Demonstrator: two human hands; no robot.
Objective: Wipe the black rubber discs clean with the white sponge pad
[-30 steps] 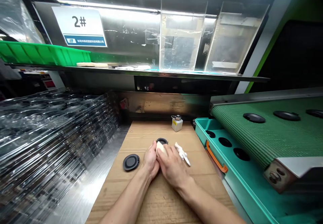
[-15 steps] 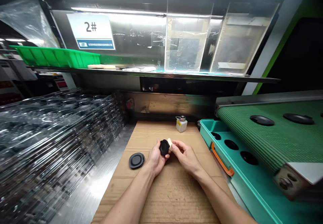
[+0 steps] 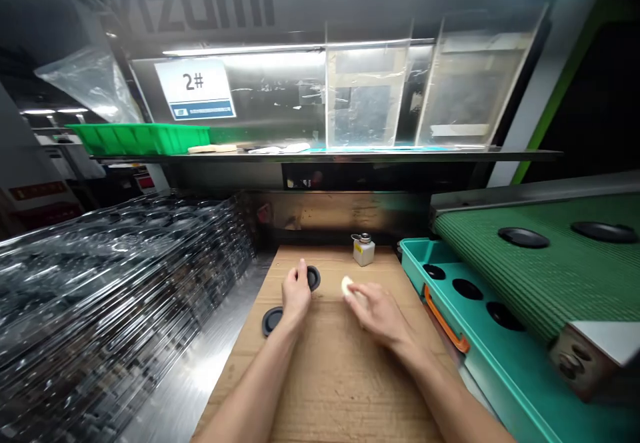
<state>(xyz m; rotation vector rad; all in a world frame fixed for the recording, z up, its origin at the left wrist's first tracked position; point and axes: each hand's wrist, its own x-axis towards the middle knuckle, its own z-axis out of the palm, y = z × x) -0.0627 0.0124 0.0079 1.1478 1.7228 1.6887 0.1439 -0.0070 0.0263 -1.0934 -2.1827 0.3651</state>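
The left hand [image 3: 296, 294] rests its fingertips [image 3: 302, 271] on the edge of a black round disc [image 3: 313, 278], though whether it grips cannot be told. Apart from it, the right hand [image 3: 377, 313] pinches a soft white wipe [image 3: 347, 286] between fingers and thumb. A second matte disc [image 3: 272, 321] lies flat just beside the left wrist, both discs on a creased brown cardboard sheet [image 3: 325, 383], with a small white dispenser bottle [image 3: 364, 252] with a metal pump beyond them. More dark discs sit in round recesses of a teal plastic tray [image 3: 413, 254] and on a ribbed green conveyor belt [image 3: 560, 276] — how many are finished cannot be told. Left of the board rises a glossy stack of clear moulded plastic trays [image 3: 115, 263].
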